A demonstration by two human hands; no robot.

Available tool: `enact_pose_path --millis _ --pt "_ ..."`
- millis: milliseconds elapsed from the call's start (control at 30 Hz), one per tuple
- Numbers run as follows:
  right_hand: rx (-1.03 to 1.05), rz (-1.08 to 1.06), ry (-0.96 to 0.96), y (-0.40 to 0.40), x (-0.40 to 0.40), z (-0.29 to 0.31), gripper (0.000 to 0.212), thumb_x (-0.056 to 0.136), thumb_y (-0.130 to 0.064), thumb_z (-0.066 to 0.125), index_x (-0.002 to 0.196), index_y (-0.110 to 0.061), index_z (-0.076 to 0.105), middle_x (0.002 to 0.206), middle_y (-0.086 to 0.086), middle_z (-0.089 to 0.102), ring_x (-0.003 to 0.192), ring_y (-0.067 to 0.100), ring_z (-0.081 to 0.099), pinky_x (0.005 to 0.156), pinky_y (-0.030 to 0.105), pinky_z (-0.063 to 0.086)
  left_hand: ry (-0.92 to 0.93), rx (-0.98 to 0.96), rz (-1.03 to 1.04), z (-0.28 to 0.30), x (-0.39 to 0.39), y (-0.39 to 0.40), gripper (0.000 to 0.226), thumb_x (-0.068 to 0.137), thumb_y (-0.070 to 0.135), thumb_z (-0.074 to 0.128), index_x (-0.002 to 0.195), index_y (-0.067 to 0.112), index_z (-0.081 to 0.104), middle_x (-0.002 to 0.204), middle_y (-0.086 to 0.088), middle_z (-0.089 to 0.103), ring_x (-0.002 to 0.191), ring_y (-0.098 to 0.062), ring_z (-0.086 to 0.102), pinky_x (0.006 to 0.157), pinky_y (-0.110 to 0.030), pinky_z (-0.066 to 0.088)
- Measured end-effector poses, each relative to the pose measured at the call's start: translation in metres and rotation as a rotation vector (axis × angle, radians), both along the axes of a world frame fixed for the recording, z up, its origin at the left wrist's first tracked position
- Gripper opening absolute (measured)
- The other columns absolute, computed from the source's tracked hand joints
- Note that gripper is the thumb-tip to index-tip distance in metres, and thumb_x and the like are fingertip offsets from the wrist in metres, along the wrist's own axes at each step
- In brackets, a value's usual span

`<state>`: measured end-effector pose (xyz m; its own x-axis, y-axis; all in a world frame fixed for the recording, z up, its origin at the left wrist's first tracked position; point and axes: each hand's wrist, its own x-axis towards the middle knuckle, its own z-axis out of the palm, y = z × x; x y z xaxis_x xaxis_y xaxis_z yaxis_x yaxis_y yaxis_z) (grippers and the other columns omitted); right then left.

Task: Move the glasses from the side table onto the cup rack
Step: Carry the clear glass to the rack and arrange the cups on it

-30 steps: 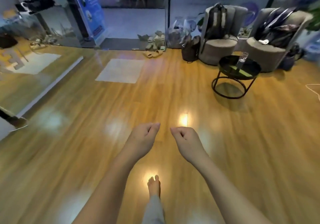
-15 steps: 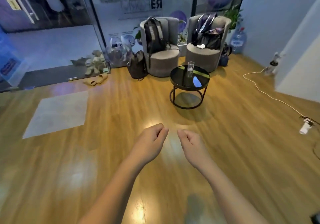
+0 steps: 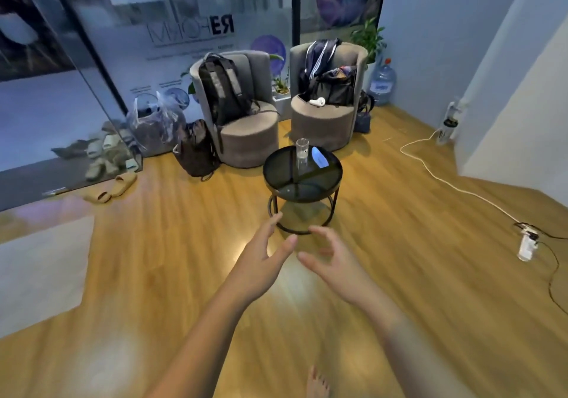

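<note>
Glass upright on round black worktop, far side, well apart from hands. Left hand and right hand both spread, empty. Glass likely light, rigid, slippery, breakable; take around mid-wall. Rack unseen.

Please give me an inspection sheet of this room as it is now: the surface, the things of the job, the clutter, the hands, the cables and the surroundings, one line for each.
Surface: round black side table on a wooden floor.
Job's things: one clear glass stands upright on the table; no cup rack seen.
Clutter: backpack on the left armchair, bags on the right one, slippers by the glass wall.
Hands: left hand and right hand open, holding nothing, short of the table.
Cables: white cable runs across the floor to a power strip.
Surroundings: potted plant, water bottle in the corner.
</note>
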<state>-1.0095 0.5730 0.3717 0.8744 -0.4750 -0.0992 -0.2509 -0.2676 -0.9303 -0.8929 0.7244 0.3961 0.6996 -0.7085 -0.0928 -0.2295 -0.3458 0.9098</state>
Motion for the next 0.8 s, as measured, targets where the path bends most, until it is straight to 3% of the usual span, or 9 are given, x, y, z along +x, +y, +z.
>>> enact_pose_path --millis 100,200,300,500,667,800 --pt "-0.032 0.022 0.006 -0.054 0.052 0.003 0.065 0.084 -0.060 0.069 0.140 -0.041 0.043 0.145 -0.021 0.044 0.126 0.009 0.052 0.094 0.028 0.048 0.001 -0.013 0.025 0.004 0.046 -0.052 0.058 0.097 0.060 0.053 0.150 0.049 0.032 0.147 0.031 0.038 0.143 0.002 0.035 0.106 -0.024 0.033" --pt "0.001 -0.030 0.018 -0.096 0.093 -0.004 0.062 0.086 -0.056 0.068 0.140 -0.037 0.045 0.143 -0.019 0.048 0.122 0.011 0.056 0.098 0.036 0.052 0.034 0.005 0.069 0.000 0.081 -0.088 0.055 0.099 0.056 0.052 0.149 0.045 0.034 0.143 0.030 0.040 0.138 0.002 0.039 0.109 -0.029 0.038" --pt "0.048 -0.060 0.029 -0.130 0.128 -0.013 0.060 0.085 -0.055 0.069 0.138 -0.038 0.046 0.139 -0.021 0.050 0.118 0.007 0.058 0.096 0.036 0.053 0.055 0.050 0.065 -0.008 0.117 -0.120 0.046 0.099 0.056 0.052 0.142 0.049 0.037 0.140 0.030 0.042 0.132 0.001 0.044 0.100 -0.027 0.042" --pt "0.079 -0.098 0.080 -0.209 0.207 -0.040 0.052 0.090 -0.043 0.069 0.137 -0.033 0.048 0.134 -0.017 0.051 0.109 0.006 0.059 0.080 0.020 0.048 0.061 0.094 0.092 -0.035 0.218 -0.198 0.034 0.100 0.047 0.056 0.133 0.043 0.050 0.126 0.029 0.055 0.113 0.009 0.054 0.082 -0.019 0.046" --pt "0.094 -0.159 0.114 -0.288 0.297 -0.059 0.049 0.092 -0.038 0.070 0.136 -0.031 0.050 0.130 -0.015 0.052 0.102 0.005 0.060 0.076 0.018 0.048 0.093 0.139 0.050 -0.067 0.321 -0.281 0.014 0.101 0.039 0.057 0.113 0.037 0.065 0.110 0.020 0.067 0.105 0.000 0.062 0.084 -0.022 0.049" --pt "0.128 -0.217 0.183 -0.342 0.356 -0.073 0.047 0.092 -0.037 0.069 0.135 -0.031 0.050 0.131 -0.013 0.054 0.094 0.006 0.063 0.074 0.017 0.048 0.126 0.181 0.039 -0.087 0.389 -0.340 0.019 0.101 0.037 0.057 0.118 0.031 0.064 0.111 0.014 0.067 0.106 -0.006 0.063 0.084 -0.022 0.049"
